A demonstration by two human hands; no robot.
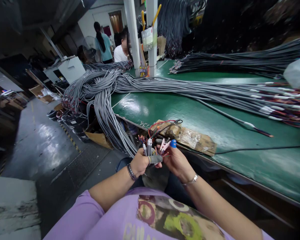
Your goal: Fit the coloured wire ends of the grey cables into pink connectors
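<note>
My left hand (140,162), with a grey cover on its thumb, is closed around several grey cables (149,146). Their white-banded ends and thin coloured wires point up. Close beside it, my right hand (178,162) has its fingers bent in a pinch, with a blue cover (173,143) on one fingertip. A pale pink clip-like piece (164,145) shows at those fingers; whether it is held is unclear. Loose coloured wire ends (166,154) lie between the two hands.
A worn wooden block (195,138) with a black cord lies at the green table's (240,146) near edge. A long bundle of grey cables (165,86) crosses the table and hangs over its left end. Darker cables (227,61) lie behind. Two people (103,45) are beyond the white posts (132,33).
</note>
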